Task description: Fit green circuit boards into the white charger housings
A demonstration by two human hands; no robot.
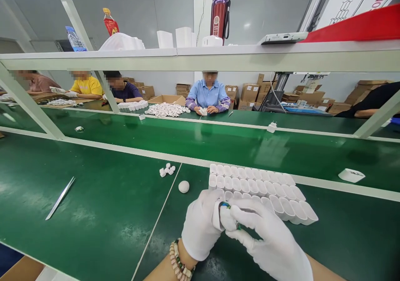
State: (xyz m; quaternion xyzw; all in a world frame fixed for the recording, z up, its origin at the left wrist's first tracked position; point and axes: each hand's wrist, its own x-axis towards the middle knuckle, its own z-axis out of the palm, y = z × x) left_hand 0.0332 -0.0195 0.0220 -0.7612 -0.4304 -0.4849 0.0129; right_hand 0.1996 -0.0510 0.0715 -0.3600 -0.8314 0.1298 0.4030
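Observation:
My gloved left hand [201, 224] is closed round a small white plastic housing [216, 215]. My gloved right hand [273, 237] pinches a rounded white plastic piece [227, 219] at the housing's mouth. Some blue and a bit of green, perhaps wires and a circuit board, show between the two; how far they fit together is hidden by my fingers. Just beyond my hands stand rows of open white plastic shells [295, 209], partly covered by my right hand. A white ball-shaped lump [183, 186] and several small white pieces [168, 170] lie to the left.
Metal tweezers [61, 198] lie at the left on the green table [109, 214]. Past a pale rail [140, 155] runs a green belt [175, 137] carrying a white housing [351, 175] and a white plug piece [271, 127]. A shelf [150, 62] crosses above. Co-workers [208, 93] sit opposite.

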